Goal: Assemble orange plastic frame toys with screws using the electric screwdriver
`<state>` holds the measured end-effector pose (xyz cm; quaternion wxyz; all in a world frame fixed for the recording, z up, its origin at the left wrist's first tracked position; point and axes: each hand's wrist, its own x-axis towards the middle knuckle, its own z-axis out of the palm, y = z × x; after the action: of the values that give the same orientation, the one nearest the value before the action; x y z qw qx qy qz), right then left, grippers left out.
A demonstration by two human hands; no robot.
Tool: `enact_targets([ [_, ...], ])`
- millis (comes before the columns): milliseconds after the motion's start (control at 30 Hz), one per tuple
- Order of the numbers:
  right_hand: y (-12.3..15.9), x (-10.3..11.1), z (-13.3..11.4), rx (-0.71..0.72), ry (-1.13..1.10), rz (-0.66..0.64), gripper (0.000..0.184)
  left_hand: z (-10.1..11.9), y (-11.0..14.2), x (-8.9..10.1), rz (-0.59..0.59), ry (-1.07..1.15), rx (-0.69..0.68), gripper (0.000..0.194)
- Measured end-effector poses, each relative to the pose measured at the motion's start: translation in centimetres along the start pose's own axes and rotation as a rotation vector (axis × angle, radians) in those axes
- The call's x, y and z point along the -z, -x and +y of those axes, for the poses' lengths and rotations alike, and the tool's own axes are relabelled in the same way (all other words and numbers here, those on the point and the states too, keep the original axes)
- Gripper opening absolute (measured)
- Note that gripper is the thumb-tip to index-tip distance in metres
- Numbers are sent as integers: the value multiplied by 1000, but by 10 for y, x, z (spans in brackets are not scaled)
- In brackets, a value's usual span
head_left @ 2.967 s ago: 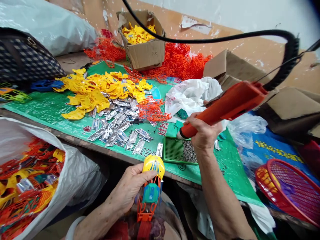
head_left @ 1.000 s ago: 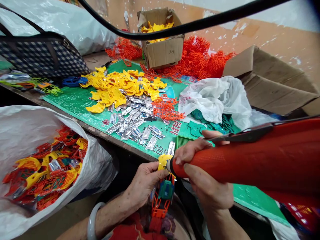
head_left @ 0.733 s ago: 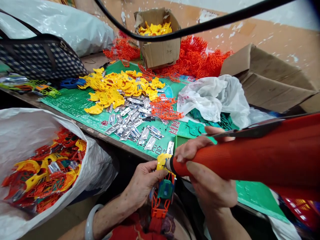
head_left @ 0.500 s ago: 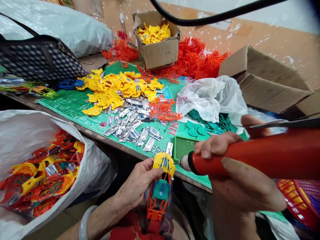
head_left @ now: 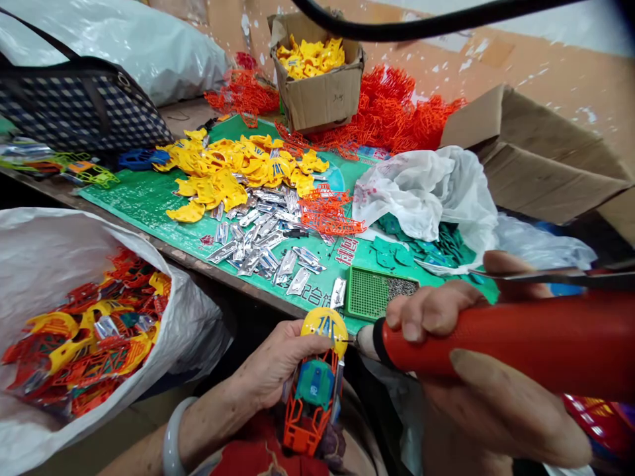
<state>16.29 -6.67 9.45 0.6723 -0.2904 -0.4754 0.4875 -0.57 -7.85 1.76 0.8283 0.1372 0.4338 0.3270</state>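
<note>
My left hand (head_left: 278, 360) grips a toy car body (head_left: 316, 383) with a yellow front, a teal middle piece and an orange frame, held above my lap. Its thumb lies across the yellow part. In my right hand (head_left: 461, 344) is a red electric screwdriver (head_left: 516, 334), pointing left. The thin bit meets the right edge of the yellow piece; whether a screw sits at the tip I cannot make out. Just beyond stands a green mesh tray (head_left: 370, 297) with small screws at its right end. Close by lie several silver strips (head_left: 268, 241).
Yellow parts (head_left: 238, 165) and orange frames (head_left: 330, 211) lie on the green table cover. A white sack (head_left: 193, 324) of assembled pieces stands at left. Behind are a cardboard box (head_left: 322, 99) of yellow parts and an open carton (head_left: 550, 158). A black cable (head_left: 421, 30) hangs overhead.
The toy body has turned slightly, its orange end swinging left. The screwdriver still points at the yellow piece's edge, a little lower in view. The whole scene has shifted slightly with the camera.
</note>
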Motion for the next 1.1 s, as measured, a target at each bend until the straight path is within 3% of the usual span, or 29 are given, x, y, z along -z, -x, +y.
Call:
enact_targets([
  [533, 0, -8, 15, 28, 14, 30, 52, -3, -1, -3, 51, -9, -33, 23],
  [1100, 2, -8, 15, 2, 38, 77, 57, -6, -2, -6, 83, 15, -43, 23],
])
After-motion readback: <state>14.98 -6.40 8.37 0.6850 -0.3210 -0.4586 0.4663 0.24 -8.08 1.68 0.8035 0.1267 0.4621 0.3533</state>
